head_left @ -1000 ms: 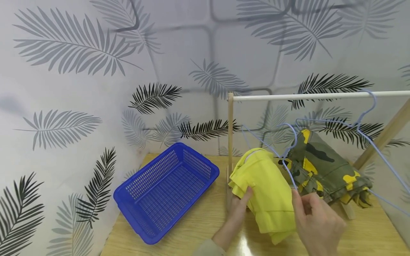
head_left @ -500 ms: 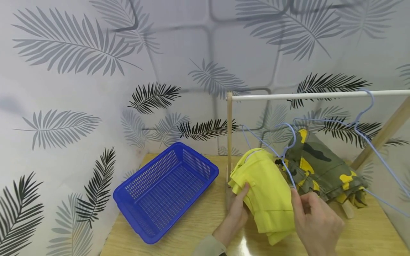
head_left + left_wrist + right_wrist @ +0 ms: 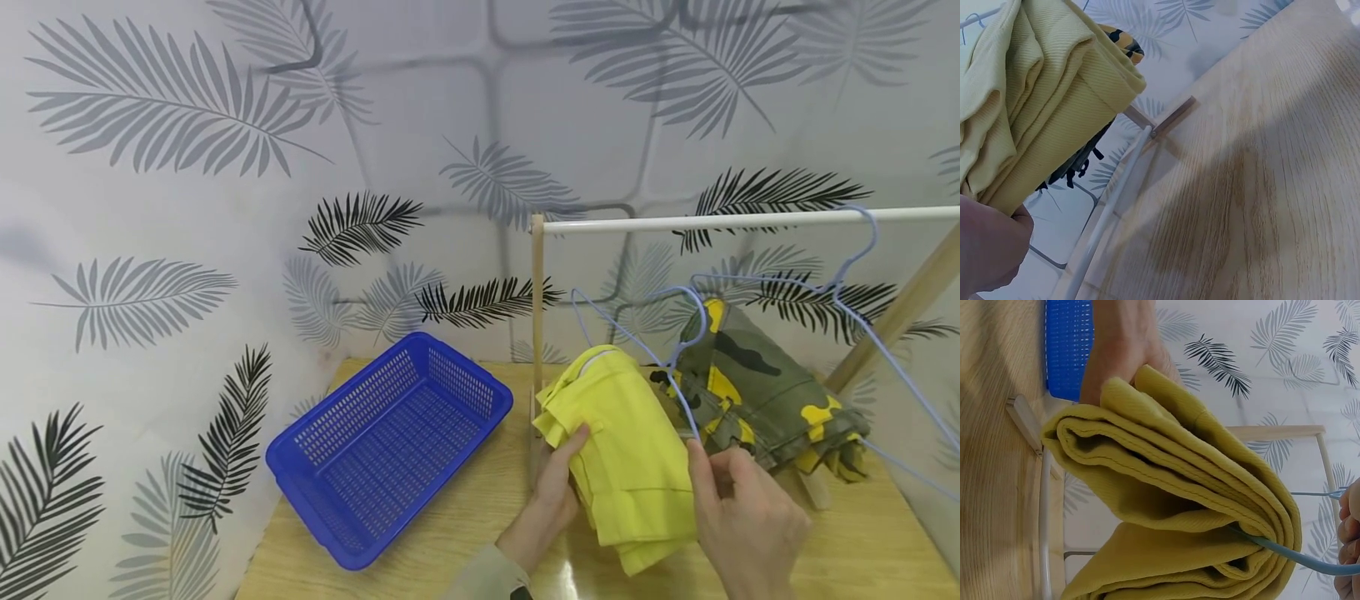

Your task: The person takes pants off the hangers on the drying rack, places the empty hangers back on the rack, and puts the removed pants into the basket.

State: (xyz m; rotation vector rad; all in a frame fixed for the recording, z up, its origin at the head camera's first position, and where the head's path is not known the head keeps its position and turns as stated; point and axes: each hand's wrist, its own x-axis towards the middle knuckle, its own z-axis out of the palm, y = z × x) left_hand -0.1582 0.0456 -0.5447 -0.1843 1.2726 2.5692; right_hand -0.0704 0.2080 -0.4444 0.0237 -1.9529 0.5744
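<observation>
Folded yellow trousers (image 3: 637, 467) hang doubled over the lower bar of a light blue wire hanger (image 3: 684, 406). My left hand (image 3: 551, 496) holds their left side, its thumb lying on top of the cloth. With thumb and fingers, my right hand (image 3: 750, 517) pinches the sloping arm of the hanger on the right. In the right wrist view the hanger's blue wire (image 3: 1310, 561) runs into the fold between the cloth layers. The left wrist view shows the stacked layers of the trousers (image 3: 1066, 125) above my left hand (image 3: 991, 244), whose fingers are partly hidden.
A blue perforated plastic basket (image 3: 405, 467) stands on the wooden table (image 3: 480, 533) at left. Behind my hands is a rack with a white rail (image 3: 712, 225) and wooden posts. From it hangs a second blue hanger (image 3: 862, 321) with a folded camouflage garment (image 3: 772, 392).
The hanger and its hook have shifted slightly to the right. My left thumb has slid a little up the trousers, and my right hand keeps its pinch on the hanger.
</observation>
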